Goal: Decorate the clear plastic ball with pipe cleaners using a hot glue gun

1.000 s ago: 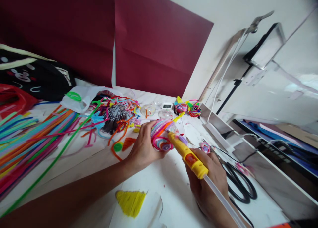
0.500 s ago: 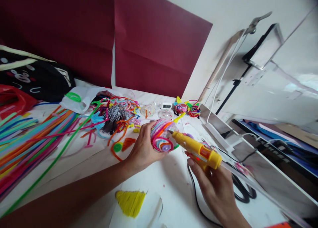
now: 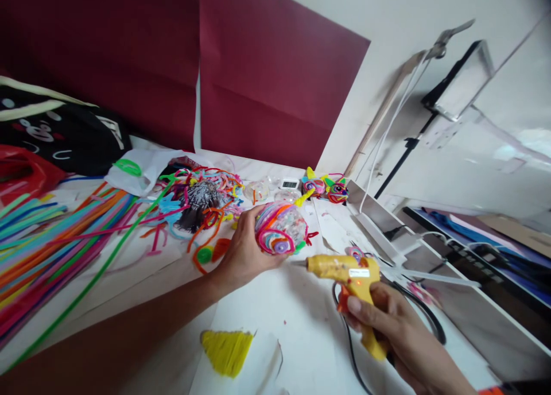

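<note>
My left hand [image 3: 243,246] is wrapped round a clear ball [image 3: 293,225] partly covered in coiled pipe cleaners, pink, orange and purple, with a yellow tip sticking up at its top. In my right hand [image 3: 400,320] is a yellow hot glue gun [image 3: 344,268], its metal nozzle pointing left, just below the ball and apart from it. My fingers are round its handle, near the orange trigger. A translucent glue stick [image 3: 439,279] sticks out of its back. On the table in front lies a yellow fuzzy piece [image 3: 228,352].
Bundles of pipe cleaners [image 3: 81,240] cover the left side, with a tangled pile [image 3: 206,194] further back. Two decorated balls [image 3: 325,188] stand at the back beside a small digital display [image 3: 290,184]. A black cable [image 3: 350,343] runs below the glue gun. A grey ledge [image 3: 456,320] borders the right.
The glue gun has moved away from the ball, down and right, and turned to point left. The ball has shifted slightly left and tilted, baring more of its clear side.
</note>
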`<state>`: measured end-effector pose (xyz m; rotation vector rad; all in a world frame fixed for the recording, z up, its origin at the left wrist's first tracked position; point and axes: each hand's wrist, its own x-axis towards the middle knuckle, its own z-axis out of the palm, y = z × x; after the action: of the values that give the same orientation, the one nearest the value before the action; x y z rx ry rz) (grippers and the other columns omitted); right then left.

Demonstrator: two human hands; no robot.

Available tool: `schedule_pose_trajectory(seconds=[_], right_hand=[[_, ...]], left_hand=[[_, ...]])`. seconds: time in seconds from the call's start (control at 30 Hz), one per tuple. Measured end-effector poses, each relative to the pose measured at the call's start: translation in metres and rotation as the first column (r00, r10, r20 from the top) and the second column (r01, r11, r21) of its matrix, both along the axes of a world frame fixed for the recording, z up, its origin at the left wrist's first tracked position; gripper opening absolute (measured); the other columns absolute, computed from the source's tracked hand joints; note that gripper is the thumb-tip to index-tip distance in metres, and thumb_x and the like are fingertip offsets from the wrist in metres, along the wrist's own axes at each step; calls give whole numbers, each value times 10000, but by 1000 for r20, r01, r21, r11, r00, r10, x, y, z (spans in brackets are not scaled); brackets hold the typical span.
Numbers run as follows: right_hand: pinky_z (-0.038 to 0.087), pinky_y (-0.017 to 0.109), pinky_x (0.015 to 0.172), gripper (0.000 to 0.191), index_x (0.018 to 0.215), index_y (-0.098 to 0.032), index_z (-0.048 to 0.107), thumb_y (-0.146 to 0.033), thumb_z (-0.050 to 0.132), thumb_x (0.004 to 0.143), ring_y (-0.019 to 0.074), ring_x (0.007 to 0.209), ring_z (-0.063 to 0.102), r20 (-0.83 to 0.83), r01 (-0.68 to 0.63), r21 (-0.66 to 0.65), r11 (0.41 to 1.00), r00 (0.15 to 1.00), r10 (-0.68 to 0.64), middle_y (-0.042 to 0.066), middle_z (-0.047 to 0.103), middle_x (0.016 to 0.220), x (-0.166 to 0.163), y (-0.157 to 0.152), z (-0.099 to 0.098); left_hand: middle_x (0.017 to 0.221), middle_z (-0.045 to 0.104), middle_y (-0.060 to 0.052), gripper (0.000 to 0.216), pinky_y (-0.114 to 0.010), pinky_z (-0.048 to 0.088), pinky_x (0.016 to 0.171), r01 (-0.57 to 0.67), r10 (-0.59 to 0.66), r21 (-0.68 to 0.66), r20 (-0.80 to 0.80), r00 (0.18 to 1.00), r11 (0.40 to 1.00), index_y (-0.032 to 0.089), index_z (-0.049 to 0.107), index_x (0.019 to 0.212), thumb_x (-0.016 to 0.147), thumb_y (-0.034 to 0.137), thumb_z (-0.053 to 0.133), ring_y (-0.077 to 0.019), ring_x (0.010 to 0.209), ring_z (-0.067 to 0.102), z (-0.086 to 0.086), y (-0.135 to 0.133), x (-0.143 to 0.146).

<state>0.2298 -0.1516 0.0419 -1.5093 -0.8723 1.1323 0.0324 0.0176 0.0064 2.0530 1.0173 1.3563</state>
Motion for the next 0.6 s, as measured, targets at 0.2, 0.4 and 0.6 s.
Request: schedule_pose_trajectory(seconds=[0.2, 0.4, 0.6], right_hand=[[351, 170, 522, 467, 855, -125, 640, -483, 861, 651, 56, 531, 495, -148, -127, -134, 983, 983, 107, 12, 649, 696, -3, 0, -21], [392, 189, 495, 481, 919, -144, 598, -466, 837, 655, 76, 512, 513, -272, -222, -143, 965, 946, 177, 36, 678, 715, -12, 9, -34], [456, 221, 538, 488, 972, -152, 601, -508, 792, 698, 105, 545, 574, -173, -236, -112, 965, 961, 215, 8, 644, 690, -11, 10, -42]], left_hand=[[1325, 513, -137, 913, -479, 468, 1035, -19, 19, -2, 23, 1000, 1000, 193, 374, 1338, 557, 265, 842, -329, 1249, 518, -2, 6, -3], [1290, 537, -120, 884, -476, 497, 991, -16, 15, 12, 6, 1000, 1000, 209, 382, 1316, 561, 246, 840, -319, 1208, 549, -1, 3, -2], [1287, 546, -115, 893, -451, 511, 979, -21, 21, 0, -16, 1000, 1000, 216, 376, 1319, 562, 243, 848, -311, 1200, 566, 2, 0, -1]])
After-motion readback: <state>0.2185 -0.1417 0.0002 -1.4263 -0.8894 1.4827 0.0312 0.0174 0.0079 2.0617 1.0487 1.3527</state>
